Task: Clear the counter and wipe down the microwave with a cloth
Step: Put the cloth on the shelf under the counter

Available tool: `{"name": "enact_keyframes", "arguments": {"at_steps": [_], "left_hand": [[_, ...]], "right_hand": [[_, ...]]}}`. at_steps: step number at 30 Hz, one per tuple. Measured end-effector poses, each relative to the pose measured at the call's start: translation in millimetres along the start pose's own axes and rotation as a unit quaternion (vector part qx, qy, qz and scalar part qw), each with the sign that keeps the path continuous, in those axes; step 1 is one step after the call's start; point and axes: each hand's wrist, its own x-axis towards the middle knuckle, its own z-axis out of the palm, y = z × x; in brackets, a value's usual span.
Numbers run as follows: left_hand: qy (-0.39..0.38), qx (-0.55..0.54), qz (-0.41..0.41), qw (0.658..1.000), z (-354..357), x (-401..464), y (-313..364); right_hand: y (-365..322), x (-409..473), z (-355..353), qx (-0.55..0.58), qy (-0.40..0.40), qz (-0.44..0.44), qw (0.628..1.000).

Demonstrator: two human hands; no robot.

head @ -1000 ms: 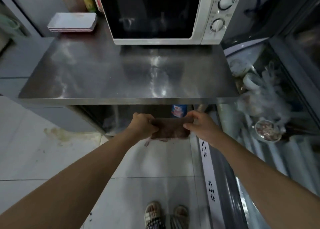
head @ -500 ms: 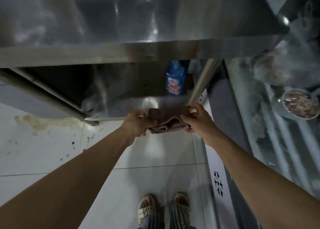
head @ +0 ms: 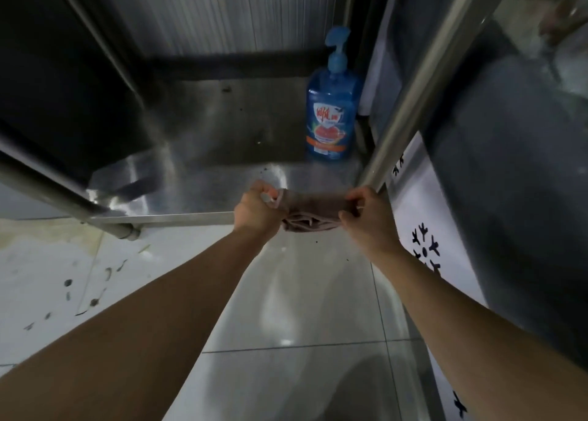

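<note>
View has dropped below the counter to the lower shelf [head: 222, 128]. Left hand [head: 257, 209] and right hand [head: 366, 217] each grip the bunched cloth [head: 310, 212]; soap bottle [head: 331, 115] stands behind.

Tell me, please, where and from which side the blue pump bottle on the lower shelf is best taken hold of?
Probably the narrow neck just under the pump head of the blue pump bottle, coming from the front left. It stands upright at the right rear of the lower shelf, close beside the table leg, so its right side is crowded. Both the left hand and the right hand grip the cloth, so one must let go first.
</note>
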Motion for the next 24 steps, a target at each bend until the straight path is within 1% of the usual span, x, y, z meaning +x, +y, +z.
{"name": "enact_keyframes", "arguments": {"at_steps": [3,7,10,12,14,16,18,19,20,22,24], "left_hand": [[0.026,0.004,0.016,1.000,24.5,35.9,-20.6],[0.033,-0.037,0.027,0.998,49.0,79.8,-38.0],[0.061,-0.057,0.054,0.995,61.6,105.6,-41.7],[0.087,-0.061,0.075,0.992,68.2,118.9,-42.1],[0.110,-0.047,0.093,0.988,74.4,130.0,-42.4],[0.101,-0.023,0.092,0.990,80.4,137.4,-43.5],[0.066,0.025,0.085,0.994,85.7,139.0,-46.4],[0.057,0.064,0.097,0.992,87.8,138.1,-48.5],[0.059,0.115,0.126,0.984,89.0,136.3,-50.9],[0.065,0.233,0.203,0.949,90.2,130.2,-55.4],[0.044,0.324,0.254,0.910,91.3,123.9,-58.6]], "right_hand": [[23.8,24.5,24.0,-0.036,0.015,-0.027,0.999],[43.8,57.1,48.8,-0.066,0.038,-0.078,0.994],[52.7,80.0,57.4,-0.104,0.051,-0.110,0.987],[55.1,94.2,61.9,-0.119,0.046,-0.106,0.986],[55.1,105.9,66.1,-0.133,0.032,-0.076,0.988],[56.3,112.5,70.7,-0.153,0.001,-0.052,0.987],[60.4,113.0,76.2,-0.201,-0.036,-0.043,0.978],[63.0,111.2,78.9,-0.242,-0.042,-0.051,0.968],[66.1,108.9,80.9,-0.281,-0.036,-0.069,0.957],[72.6,104.7,84.0,-0.333,-0.014,-0.107,0.937],[79.0,102.0,85.9,-0.371,-0.011,-0.123,0.920]]}}
